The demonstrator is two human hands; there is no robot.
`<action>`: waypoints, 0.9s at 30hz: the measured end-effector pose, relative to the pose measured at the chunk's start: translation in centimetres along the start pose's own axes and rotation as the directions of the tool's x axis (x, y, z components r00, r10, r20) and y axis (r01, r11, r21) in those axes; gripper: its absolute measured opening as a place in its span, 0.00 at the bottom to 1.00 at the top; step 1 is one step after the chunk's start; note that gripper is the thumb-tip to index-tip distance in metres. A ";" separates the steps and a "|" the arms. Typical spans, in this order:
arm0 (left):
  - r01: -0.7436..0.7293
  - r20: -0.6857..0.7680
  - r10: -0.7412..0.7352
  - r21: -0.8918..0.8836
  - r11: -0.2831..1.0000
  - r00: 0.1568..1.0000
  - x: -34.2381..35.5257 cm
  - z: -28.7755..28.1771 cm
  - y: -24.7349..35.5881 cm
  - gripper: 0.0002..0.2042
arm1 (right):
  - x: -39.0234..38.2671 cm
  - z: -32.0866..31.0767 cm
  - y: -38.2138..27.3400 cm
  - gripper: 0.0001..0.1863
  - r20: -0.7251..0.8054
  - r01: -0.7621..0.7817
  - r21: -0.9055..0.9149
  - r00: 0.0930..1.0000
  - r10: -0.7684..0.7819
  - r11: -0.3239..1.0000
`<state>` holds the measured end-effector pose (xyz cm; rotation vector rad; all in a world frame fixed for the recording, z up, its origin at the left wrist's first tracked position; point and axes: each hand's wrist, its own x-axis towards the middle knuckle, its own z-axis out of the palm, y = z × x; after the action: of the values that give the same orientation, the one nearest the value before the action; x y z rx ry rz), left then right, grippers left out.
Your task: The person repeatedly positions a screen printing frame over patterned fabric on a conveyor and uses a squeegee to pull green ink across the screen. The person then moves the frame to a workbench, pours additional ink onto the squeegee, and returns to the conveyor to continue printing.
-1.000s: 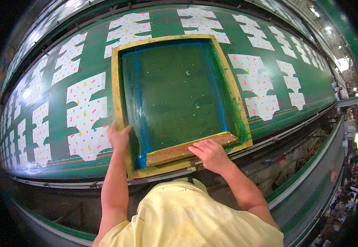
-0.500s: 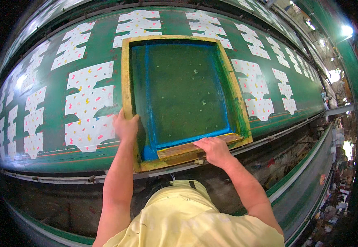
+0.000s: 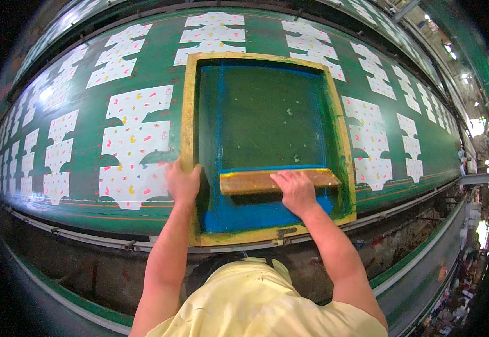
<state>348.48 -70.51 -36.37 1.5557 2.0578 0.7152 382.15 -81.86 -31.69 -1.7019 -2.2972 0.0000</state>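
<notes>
A screen-printing frame with yellowish wooden sides lies flat on the green printing table, its dark green mesh bordered in blue. My left hand grips the frame's left side, thumb over the wood. Inside the frame, toward its near end, a wooden squeegee with yellow along its far edge lies crosswise on the mesh. My right hand is closed on the squeegee right of its middle, fingertips over the top. Blue mesh shows between the squeegee and the near side of the frame.
White cut fabric pieces with small coloured prints lie in rows on the green table, on both sides of the frame and beyond it. A metal rail runs along the table's near edge. Clutter lies at the lower right.
My right hand has moved the squeegee away from the frame's near side onto the mesh, uncovering a blue strip behind it. My left hand keeps its hold. The whole view has shifted slightly.
</notes>
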 end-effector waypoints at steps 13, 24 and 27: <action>0.004 -0.130 -0.002 0.017 1.000 0.992 -0.1 0.6 1.4 0.17 | 23.4 5.1 15.3 0.16 -0.019 0.048 -0.081 0.999 -0.050 0.996; -0.036 -0.246 0.090 0.216 0.976 0.965 -0.3 0.9 2.2 0.20 | 36.9 5.6 22.6 0.30 0.095 -0.061 -0.083 0.993 0.069 0.995; 0.000 -0.231 0.046 0.193 0.981 0.972 -0.4 0.8 2.3 0.20 | 37.8 6.1 23.4 0.31 0.101 -0.101 -0.100 0.989 0.111 0.990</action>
<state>350.75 -70.27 -35.50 1.6705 2.3453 0.7590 392.74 -38.30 -32.94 -1.9141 -2.3124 0.0040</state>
